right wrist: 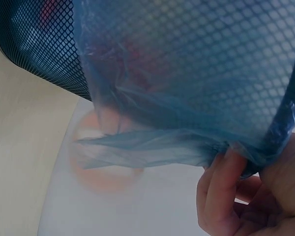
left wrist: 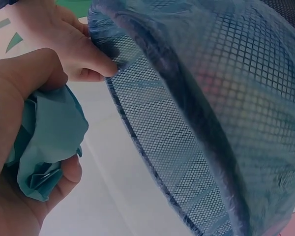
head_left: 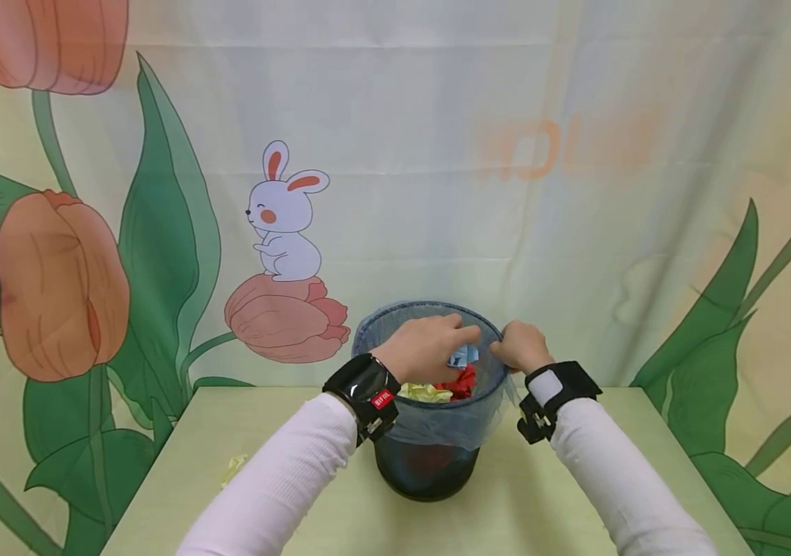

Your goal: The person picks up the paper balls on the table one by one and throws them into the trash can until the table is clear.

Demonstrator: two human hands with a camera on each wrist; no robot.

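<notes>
A dark mesh wastebasket [head_left: 427,471] stands on the table, lined with a thin blue plastic bag [right wrist: 137,108] folded over its rim. Between thumb and fingers, my left hand [head_left: 426,347] grips a crumpled blue paper [left wrist: 54,135] over the basket's mouth. At the rim's right side, my right hand [head_left: 524,347] pinches the edge with the bag; its fingers [right wrist: 221,189] curl around the gathered plastic in the right wrist view. Inside the basket lie crumpled red paper [head_left: 461,382] and crumpled yellow paper [head_left: 425,392], partly hidden by the left hand.
A small crumpled yellow paper [head_left: 233,468] lies on the pale table [head_left: 180,452] left of the basket, beside the left sleeve. Behind the table hangs a curtain [head_left: 423,154] printed with tulips and a white rabbit.
</notes>
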